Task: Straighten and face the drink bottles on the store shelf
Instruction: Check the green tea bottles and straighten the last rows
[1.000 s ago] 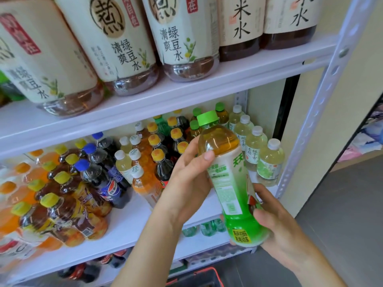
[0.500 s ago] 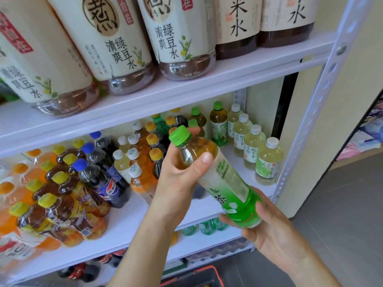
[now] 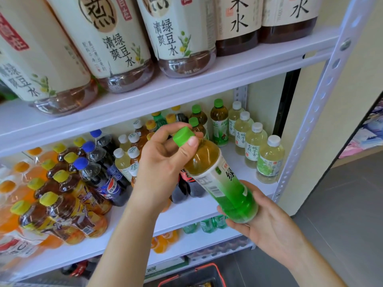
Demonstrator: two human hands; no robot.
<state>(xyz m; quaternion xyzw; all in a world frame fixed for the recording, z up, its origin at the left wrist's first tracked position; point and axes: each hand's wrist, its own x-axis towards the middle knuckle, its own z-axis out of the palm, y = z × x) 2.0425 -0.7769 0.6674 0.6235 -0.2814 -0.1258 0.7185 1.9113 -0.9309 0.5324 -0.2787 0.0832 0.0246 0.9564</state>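
We see the green tea bottle held in front of the middle shelf, off its surface and tilted, its green cap up and to the left, its base down and to the right; the left hand grips the top, thumb against the side of the cap and fingers curled round the neck behind it; the right hand cups the base from below, fingers curled under it; the label shows a barcode toward us.

Behind the held bottle, more green-capped tea bottles stand upright at the back of the middle shelf; just to their right, 4 pale bottles with white caps stand in a row running from back to front, near the perforated upright post; to the left we see cola bottles with blue caps and, further left, dark tea bottles with yellow caps.

On the upper shelf large bottles with cream labels stand along the front edge; a red-rimmed basket shows at the bottom edge of the view.
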